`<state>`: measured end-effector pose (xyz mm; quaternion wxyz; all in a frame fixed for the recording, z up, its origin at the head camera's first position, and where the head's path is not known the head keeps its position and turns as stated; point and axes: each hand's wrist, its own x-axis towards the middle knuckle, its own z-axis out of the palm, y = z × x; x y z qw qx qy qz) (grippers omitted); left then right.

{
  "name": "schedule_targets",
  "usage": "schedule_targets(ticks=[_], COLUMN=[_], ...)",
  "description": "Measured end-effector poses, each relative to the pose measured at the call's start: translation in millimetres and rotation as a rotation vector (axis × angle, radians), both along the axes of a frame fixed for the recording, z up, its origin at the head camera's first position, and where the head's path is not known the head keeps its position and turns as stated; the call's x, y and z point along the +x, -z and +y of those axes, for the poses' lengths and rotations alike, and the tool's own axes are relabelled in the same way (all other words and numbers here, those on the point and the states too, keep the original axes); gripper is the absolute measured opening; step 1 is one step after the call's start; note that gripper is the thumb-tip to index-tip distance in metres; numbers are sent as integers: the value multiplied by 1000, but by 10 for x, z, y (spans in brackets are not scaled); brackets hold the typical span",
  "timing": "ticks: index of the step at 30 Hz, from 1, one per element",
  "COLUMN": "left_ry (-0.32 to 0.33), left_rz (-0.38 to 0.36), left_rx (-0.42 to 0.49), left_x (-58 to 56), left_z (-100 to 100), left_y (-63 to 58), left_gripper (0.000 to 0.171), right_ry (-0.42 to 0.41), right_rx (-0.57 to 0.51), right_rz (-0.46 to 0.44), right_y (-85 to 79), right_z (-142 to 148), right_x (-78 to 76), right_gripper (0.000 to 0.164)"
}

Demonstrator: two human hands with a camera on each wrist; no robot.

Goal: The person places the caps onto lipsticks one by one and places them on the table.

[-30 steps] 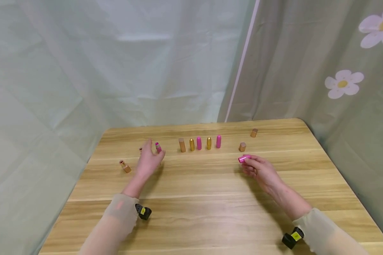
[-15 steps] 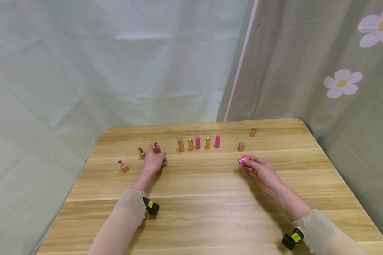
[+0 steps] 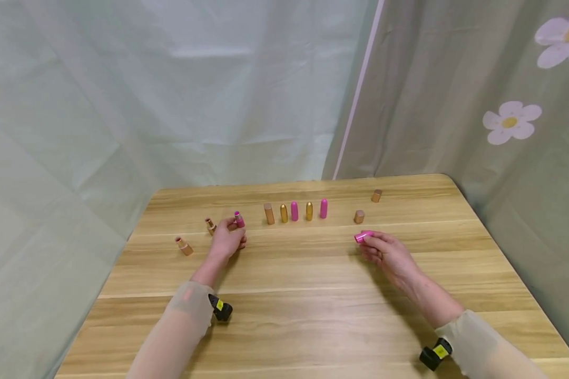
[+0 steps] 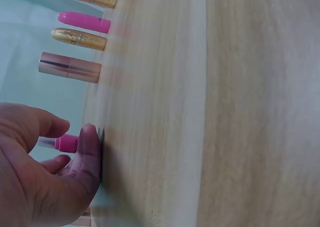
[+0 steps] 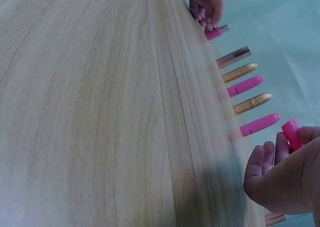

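My left hand (image 3: 226, 241) pinches an uncapped pink lipstick (image 3: 239, 220) that stands at the left of the table. In the left wrist view its pink base (image 4: 67, 143) shows between the thumb and fingers. Two uncapped rose-gold lipsticks stand further left, one (image 3: 211, 226) close behind that hand and one (image 3: 184, 246) nearer me. My right hand (image 3: 384, 255) holds a pink lipstick cap (image 3: 363, 237) above the table, its open end turned left. The right wrist view shows the pink cap (image 5: 291, 132) between thumb and fingers.
Between the hands several capped lipsticks stand in a row: a rose-gold one (image 3: 269, 214), gold ones (image 3: 284, 213) and pink ones (image 3: 294, 211). Two loose rose-gold caps, one (image 3: 359, 216) nearer and one (image 3: 376, 196) farther, stand right. A curtain (image 3: 246, 105) hangs behind the table (image 3: 289, 316).
My left hand has gone from spread fingers beside the pink lipstick to pinching it, and the lipstick has shifted slightly right. My right hand stays put with the cap.
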<state>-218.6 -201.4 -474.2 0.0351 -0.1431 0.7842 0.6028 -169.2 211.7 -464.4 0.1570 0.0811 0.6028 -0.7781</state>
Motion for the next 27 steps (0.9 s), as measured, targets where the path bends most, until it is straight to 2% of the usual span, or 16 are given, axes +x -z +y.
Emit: schedule_targets(ticks=[7,11,14,17,22,27], left_ry=[6,-8,-8,-4,0,24], left_rz=[23,32,46,72,122,170], left_rx=[-109,-155,-184,-226,-345,-364], left_x=[-92,-114,-121,-122,-96,-4], left_z=[24,21,10,7,30,46], left_y=[-8,-16,-13,-5,15,1], left_gripper=[46,28,21,21,28,33], right_ry=[-8,-14,-11,-7,-5,-9], right_rx=[-4,-1,1,3,0,7], right_rz=[3,7,3,-2,-5,-2], right_y=[-2,8,15,17,12,4], right_z=[-9,-26,-37,-37,-32,-34], right_x=[7,14,12,8,10,8], right_gripper=[18,17,17,18,20,22])
